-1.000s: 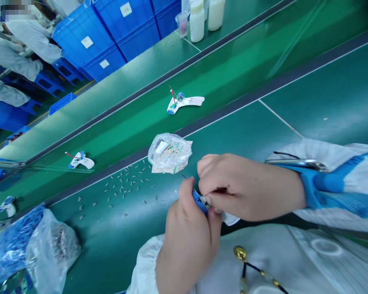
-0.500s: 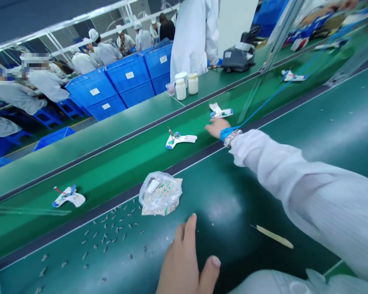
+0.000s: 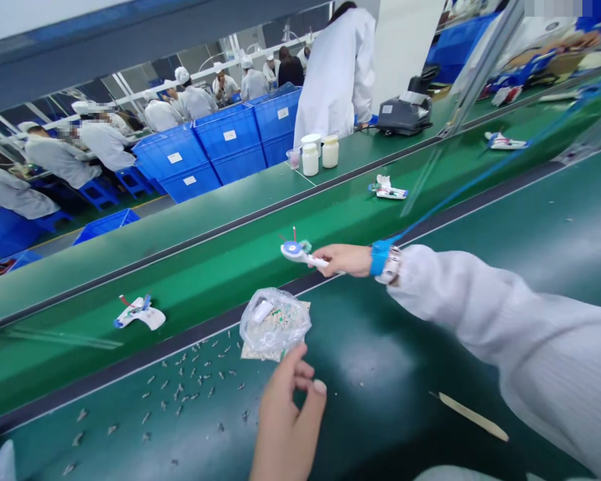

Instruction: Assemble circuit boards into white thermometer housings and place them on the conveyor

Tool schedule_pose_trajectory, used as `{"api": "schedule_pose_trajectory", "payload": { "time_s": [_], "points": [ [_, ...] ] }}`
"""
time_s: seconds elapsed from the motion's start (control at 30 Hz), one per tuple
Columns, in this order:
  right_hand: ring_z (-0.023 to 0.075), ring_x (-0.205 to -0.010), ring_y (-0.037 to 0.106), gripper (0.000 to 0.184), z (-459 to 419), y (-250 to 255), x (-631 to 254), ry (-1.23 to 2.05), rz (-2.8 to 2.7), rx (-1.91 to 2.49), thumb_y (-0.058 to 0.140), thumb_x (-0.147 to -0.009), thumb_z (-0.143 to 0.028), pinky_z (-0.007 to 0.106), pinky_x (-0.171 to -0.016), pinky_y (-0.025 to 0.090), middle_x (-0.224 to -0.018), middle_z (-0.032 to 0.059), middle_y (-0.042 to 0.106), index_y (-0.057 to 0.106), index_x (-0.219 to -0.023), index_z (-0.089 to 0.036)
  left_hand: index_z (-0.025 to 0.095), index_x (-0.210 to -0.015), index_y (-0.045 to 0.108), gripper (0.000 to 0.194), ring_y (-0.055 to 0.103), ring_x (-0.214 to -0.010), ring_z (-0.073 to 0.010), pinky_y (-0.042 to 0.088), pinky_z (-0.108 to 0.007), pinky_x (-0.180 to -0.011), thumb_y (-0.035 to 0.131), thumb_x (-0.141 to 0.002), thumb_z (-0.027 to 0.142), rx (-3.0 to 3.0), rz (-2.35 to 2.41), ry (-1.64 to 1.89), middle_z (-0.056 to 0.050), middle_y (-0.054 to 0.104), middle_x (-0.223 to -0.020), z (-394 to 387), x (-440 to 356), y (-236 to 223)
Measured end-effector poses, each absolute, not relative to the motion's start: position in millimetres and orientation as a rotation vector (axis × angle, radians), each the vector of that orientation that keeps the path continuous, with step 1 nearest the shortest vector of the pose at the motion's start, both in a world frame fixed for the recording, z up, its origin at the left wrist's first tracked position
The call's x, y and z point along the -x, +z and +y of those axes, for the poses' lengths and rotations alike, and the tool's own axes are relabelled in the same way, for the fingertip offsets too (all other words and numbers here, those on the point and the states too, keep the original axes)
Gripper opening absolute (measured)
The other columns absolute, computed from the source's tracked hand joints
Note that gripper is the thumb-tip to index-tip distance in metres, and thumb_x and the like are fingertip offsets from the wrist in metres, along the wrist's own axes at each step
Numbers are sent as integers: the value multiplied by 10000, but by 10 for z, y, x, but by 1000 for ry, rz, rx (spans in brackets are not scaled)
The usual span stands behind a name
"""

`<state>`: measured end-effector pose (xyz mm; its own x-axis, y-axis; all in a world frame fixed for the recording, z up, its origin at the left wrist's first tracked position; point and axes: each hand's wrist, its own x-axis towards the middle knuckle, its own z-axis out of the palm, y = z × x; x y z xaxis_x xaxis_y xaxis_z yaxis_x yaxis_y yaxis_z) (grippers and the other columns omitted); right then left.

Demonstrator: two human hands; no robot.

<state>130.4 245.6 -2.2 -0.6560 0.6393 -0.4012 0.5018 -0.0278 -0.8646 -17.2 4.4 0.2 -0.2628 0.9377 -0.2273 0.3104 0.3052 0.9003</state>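
**No legible text**
White labels are seen on the blue plastic crates, but their printing is too small to be read.

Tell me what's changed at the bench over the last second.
The right hand has taken hold of the white plastic part on the green belt and drawn it back toward the person. The left hand has shifted up near the clear plastic bag. The bag and the scattered small metal pieces stayed put.

Seemingly glossy white plastic part
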Motion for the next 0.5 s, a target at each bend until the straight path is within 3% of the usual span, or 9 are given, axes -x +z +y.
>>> {"api": "schedule_pose_trajectory", "payload": {
  "time_s": [0.13,0.2,0.27,0.37,0.5],
  "points": [
    [93,-603,543,596,1679,71,-1476,2383,-1860,724,736,-567,-543,230,-575,466,-709,7,572,561,-921,-96,176,-1308,466,530,647,-887,-200,496,-300,-734,594,-852,414,-997,1548,1201,-122,627,-1122,162,85,76],
    [101,-534,541,654,1363,53,-1518,2588,-1740,537,701,-533,-639,234,-504,454,-660,20,579,558,-876,-101,174,-1286,468,543,642,-924,-209,492,-322,-805,608,-844,455,-1011,1379,1279,-120,643,-1129,178,35,106],
    [111,-462,534,634,1129,-4,-1519,2731,-1559,371,650,-592,-684,242,-445,447,-602,19,579,552,-848,-112,183,-1226,509,507,633,-969,-221,489,-326,-833,617,-834,486,-1015,1255,1342,-110,659,-1121,162,-6,124],
    [116,-430,543,478,906,-94,-1476,2835,-1121,89,620,-750,-567,240,-420,455,-573,20,594,577,-854,-102,205,-1149,556,439,626,-1010,-227,489,-318,-850,640,-820,483,-1029,1182,1418,-89,670,-1118,111,-31,134],
    [114,-412,565,408,751,-87,-1418,2828,-828,-93,605,-822,-493,235,-420,483,-568,27,623,597,-864,-87,213,-1141,559,344,661,-951,-201,523,-303,-817,646,-834,340,-1013,1095,1464,-65,686,-1047,66,-11,129]
  ]
}}
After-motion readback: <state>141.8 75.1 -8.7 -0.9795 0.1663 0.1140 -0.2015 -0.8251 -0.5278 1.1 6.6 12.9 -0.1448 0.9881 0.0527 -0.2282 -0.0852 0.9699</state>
